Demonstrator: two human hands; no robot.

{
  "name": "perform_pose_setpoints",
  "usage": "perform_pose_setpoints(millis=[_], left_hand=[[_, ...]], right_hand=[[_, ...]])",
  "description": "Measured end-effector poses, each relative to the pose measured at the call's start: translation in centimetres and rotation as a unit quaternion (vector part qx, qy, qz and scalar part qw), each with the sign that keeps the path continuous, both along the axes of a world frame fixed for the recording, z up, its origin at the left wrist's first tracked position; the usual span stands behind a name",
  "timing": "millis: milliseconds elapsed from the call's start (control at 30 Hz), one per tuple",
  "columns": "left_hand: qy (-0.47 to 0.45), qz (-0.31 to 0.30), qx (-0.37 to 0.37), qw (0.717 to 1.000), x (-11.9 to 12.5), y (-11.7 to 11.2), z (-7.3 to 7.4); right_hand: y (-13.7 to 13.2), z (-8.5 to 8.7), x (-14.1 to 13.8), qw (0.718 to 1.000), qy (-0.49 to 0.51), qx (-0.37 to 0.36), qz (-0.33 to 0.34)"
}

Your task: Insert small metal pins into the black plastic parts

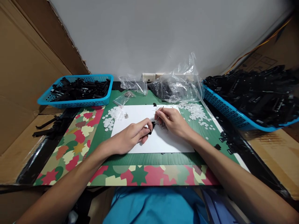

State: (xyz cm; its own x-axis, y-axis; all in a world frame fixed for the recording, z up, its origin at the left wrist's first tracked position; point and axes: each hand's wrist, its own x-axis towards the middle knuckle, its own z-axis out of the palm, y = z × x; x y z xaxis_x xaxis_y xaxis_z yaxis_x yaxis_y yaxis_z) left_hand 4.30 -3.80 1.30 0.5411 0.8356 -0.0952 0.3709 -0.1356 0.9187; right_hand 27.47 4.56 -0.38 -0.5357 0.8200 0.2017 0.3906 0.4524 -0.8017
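Two hands were seen over one white sheet [163, 144], which was laid on a green mat [149, 158] on the worktop. One small black part [153, 125] was pinched between thumb and forefinger of the left hand [130, 137], near the middle of the sheet and just above its surface. One thin metal tool [160, 114] was gripped in the fingers of the right hand [174, 122], just right of the part, with its tip pointed down towards the part. A scatter of tiny metal pieces [163, 126] was partly hidden under the right hand; a count could not be made.

Two heaps of white discs were seen, one [110, 119] at the sheet's left edge and one [195, 111] past its upper right corner, each too many to be counted. Two blue baskets heaped with black parts were placed well beyond the sheet, one [72, 102] to the upper left and one [224, 107] to the right. Three clear plastic bags were counted behind the sheet: a large one [184, 81], a middling one [133, 83] and a small one [123, 99] nearest the sheet's top edge. Loose black parts were left off the mat on both sides of the sheet, to the left [50, 127] and to the right [227, 142]. A star-patterned mat [77, 140] was spread below and left of the sheet. Nothing was set between the hands and the part.
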Motion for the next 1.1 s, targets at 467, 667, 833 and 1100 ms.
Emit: perform_pose_setpoints(millis=[467, 667, 833, 1100], left_hand=[[-0.083, 0.059, -0.049, 0.994, -0.1, 0.2, -1.2], [-0.095, 0.058, -0.071, 0.991, -0.1, 0.3, -1.6], [-0.109, 0.062, -0.076, 0.989, 0.0, 0.3, -1.7], [-0.185, 0.083, -0.098, 0.974, -0.8, 0.5, -0.9]], right_hand=[[-0.2, -0.8, 0.1, 0.999, 0.021, 0.001, -0.025], [-0.1, -1.1, 0.2, 1.0, 0.02, 0.002, -0.013], [-0.2, -1.0, 0.2, 1.0, 0.009, 0.013, -0.003], [0.4, 0.6, 1.3, 0.995, 0.082, 0.039, -0.045]])
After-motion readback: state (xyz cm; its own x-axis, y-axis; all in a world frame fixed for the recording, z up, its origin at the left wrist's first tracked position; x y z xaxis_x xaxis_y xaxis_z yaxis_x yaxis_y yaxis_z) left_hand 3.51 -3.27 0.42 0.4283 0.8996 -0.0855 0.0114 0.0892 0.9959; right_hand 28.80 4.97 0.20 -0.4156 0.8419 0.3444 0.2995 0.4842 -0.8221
